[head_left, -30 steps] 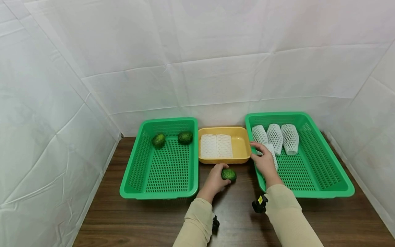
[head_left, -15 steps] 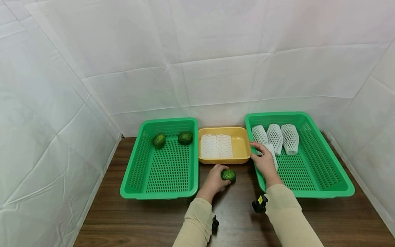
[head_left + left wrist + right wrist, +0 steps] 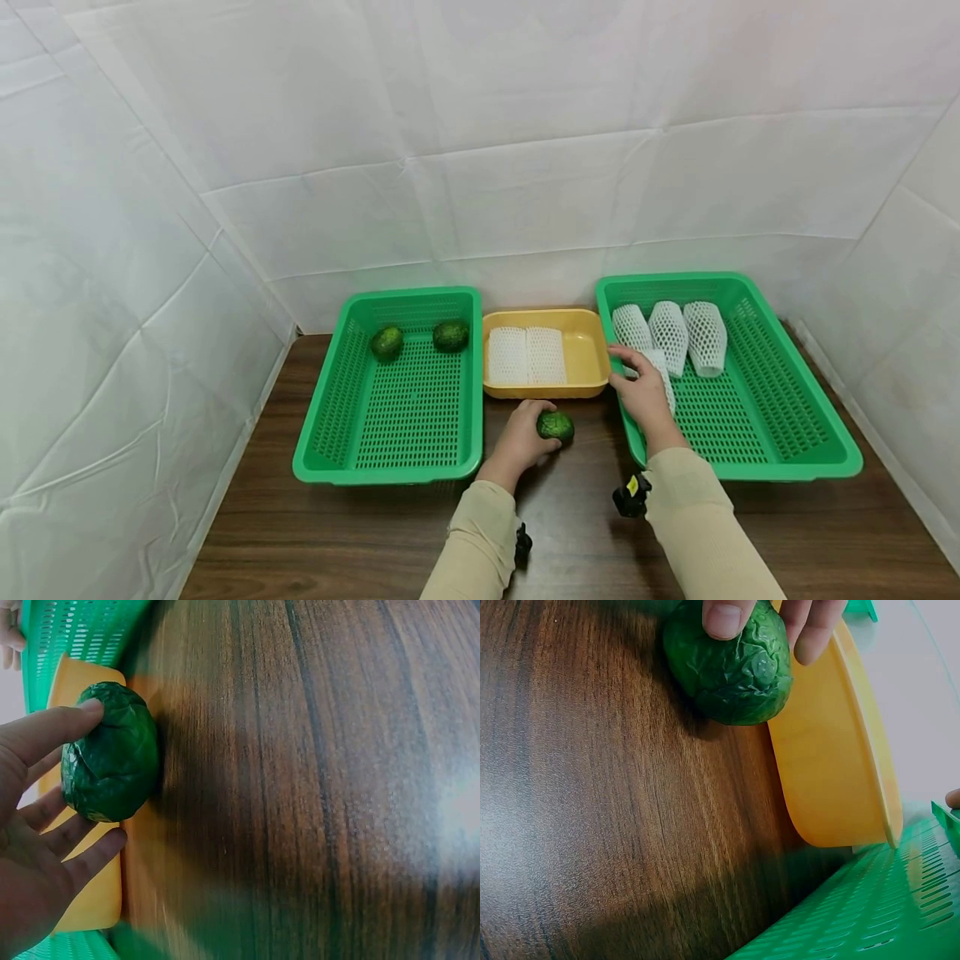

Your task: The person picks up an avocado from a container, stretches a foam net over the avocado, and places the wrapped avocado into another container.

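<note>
My left hand holds a dark green avocado between thumb and fingers, close over the table in front of the yellow tray. In the left wrist view the thumb presses on the avocado's glossy, wrinkled surface, with fingertips beneath. My right hand rests with relaxed fingers at the left rim of the right green basket; its palm side is hidden. Beside it, inside that basket, lie several white foam net sleeves. Two flat white foam nets lie in the yellow tray.
On the left stands another green basket with two avocados near its back. The yellow tray sits between both baskets on the dark wooden table. White sheeting hangs behind and along both sides.
</note>
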The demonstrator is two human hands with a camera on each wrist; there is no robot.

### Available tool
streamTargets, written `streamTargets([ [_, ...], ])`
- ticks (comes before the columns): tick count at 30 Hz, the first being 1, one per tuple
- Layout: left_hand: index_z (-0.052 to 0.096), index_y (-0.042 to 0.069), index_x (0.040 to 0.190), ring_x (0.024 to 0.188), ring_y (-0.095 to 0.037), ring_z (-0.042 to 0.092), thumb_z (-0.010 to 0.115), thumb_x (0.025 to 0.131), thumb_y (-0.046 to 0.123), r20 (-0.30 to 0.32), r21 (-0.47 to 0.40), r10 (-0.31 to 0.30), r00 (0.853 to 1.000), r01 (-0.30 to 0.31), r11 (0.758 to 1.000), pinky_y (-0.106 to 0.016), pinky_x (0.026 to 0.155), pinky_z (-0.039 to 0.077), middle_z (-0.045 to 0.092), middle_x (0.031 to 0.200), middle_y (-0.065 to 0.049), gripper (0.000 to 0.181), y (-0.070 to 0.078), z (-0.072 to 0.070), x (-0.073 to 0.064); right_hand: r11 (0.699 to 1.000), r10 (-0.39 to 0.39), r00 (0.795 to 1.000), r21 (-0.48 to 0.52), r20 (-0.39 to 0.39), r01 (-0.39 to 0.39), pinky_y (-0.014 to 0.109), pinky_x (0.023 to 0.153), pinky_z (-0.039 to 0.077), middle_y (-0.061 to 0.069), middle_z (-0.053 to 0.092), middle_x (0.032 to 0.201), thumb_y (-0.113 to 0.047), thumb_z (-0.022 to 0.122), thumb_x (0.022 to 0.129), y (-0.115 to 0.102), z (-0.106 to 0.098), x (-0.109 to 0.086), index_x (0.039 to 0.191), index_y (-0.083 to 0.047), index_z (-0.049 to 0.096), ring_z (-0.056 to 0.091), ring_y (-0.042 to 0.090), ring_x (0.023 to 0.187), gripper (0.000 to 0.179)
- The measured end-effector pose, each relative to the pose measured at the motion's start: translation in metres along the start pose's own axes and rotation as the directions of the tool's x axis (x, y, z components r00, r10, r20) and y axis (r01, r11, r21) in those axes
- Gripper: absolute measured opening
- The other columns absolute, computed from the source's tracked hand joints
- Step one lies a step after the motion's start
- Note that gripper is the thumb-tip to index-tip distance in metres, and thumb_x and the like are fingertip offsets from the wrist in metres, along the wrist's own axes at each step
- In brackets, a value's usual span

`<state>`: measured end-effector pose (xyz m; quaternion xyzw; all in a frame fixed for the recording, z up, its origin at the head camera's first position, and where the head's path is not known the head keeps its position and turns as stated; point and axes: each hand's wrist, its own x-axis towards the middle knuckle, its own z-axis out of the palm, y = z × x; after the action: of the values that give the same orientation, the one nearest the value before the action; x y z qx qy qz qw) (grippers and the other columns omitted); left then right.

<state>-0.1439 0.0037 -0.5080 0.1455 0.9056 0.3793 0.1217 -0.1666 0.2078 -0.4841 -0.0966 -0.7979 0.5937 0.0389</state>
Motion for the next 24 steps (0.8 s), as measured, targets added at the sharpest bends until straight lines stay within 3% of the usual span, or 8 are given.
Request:
streamTargets([
  [4,0.047,0.016,0.132,0.119,-0.027,0.042,0.079,0.076,0.021,0.020,0.036,0.019,1.000,-0.020,0.999,-0.040,0.088,0.044,0.046,0.130,-0.008,0.065,0.011,-0.010,-0.004,1.000,-0.005,1.000,-0.001,0.001,0.005,0.047,0.096,0.035,0.010,0.041,0.140,-0.001,0.050,0.092,-0.001,0.002,0.000,0.131,-0.001,0.049,0.035,0.032,0.126,0.040],
  [7,0.045,0.018,0.135,0.124,-0.025,0.038,0.076,0.078,0.030,0.022,0.087,0.075,0.997,-0.077,0.993,-0.041,0.092,0.042,0.042,0.134,-0.007,0.065,0.029,-0.029,-0.010,1.000,-0.006,1.000,-0.005,0.003,0.006,0.047,0.096,0.035,0.010,0.041,0.140,-0.002,0.050,0.092,-0.002,0.003,0.001,0.131,-0.002,0.049,0.035,0.032,0.126,0.039],
  [9,0.046,0.018,0.134,0.126,-0.025,0.034,0.071,0.082,0.034,-0.020,0.110,0.108,0.994,-0.105,0.988,-0.041,0.094,0.040,0.039,0.136,-0.007,0.060,0.041,-0.046,-0.015,1.000,-0.012,1.000,-0.008,0.008,0.012,0.047,0.096,0.035,0.010,0.040,0.140,-0.002,0.050,0.093,-0.003,0.004,0.001,0.132,-0.003,0.049,0.035,0.032,0.126,0.039],
  [12,0.048,0.018,0.131,0.128,-0.028,0.029,0.068,0.085,0.035,-0.168,0.151,0.122,0.978,-0.097,0.984,-0.045,0.097,0.037,0.035,0.138,-0.009,0.053,0.042,-0.065,-0.016,1.000,-0.018,1.000,-0.014,0.012,0.018,0.048,0.097,0.035,0.010,0.040,0.140,-0.003,0.050,0.093,-0.003,0.004,0.001,0.132,-0.003,0.049,0.035,0.032,0.126,0.039],
  [14,0.046,0.016,0.132,0.129,-0.033,0.026,0.068,0.085,0.032,-0.268,0.159,0.067,0.961,-0.024,0.987,-0.050,0.096,0.034,0.030,0.140,-0.014,0.054,0.031,-0.071,-0.015,1.000,-0.020,1.000,-0.011,0.016,0.020,0.048,0.096,0.034,0.011,0.040,0.140,-0.002,0.050,0.093,-0.002,0.003,0.001,0.132,-0.002,0.048,0.034,0.033,0.126,0.039],
  [16,0.039,0.014,0.137,0.129,-0.037,0.024,0.068,0.085,0.031,-0.317,0.132,-0.031,0.948,0.076,0.988,-0.054,0.095,0.033,0.025,0.142,-0.018,0.062,0.016,-0.072,-0.014,1.000,-0.019,1.000,-0.010,0.019,0.019,0.048,0.096,0.035,0.011,0.039,0.141,-0.001,0.049,0.093,-0.002,0.003,0.001,0.132,-0.002,0.048,0.034,0.033,0.127,0.039],
  [20,0.012,0.016,0.149,0.123,-0.046,0.034,0.061,0.090,0.036,-0.254,0.042,-0.233,0.939,0.251,0.967,-0.057,0.086,0.040,0.021,0.144,-0.026,0.079,-0.002,-0.067,-0.015,1.000,-0.015,1.000,-0.018,0.013,0.015,0.048,0.096,0.035,0.011,0.039,0.141,-0.001,0.049,0.093,0.000,0.001,0.000,0.132,-0.001,0.048,0.034,0.033,0.127,0.039],
  [24,0.001,0.022,0.150,0.101,-0.044,0.053,0.044,0.098,0.036,-0.217,0.060,-0.272,0.938,0.291,0.955,-0.051,0.072,0.047,0.036,0.136,-0.028,0.069,-0.007,-0.061,-0.014,0.999,-0.005,1.000,-0.033,0.003,0.005,0.048,0.097,0.034,0.011,0.040,0.140,-0.003,0.050,0.093,0.000,-0.001,-0.001,0.131,-0.002,0.049,0.034,0.032,0.127,0.038],
])
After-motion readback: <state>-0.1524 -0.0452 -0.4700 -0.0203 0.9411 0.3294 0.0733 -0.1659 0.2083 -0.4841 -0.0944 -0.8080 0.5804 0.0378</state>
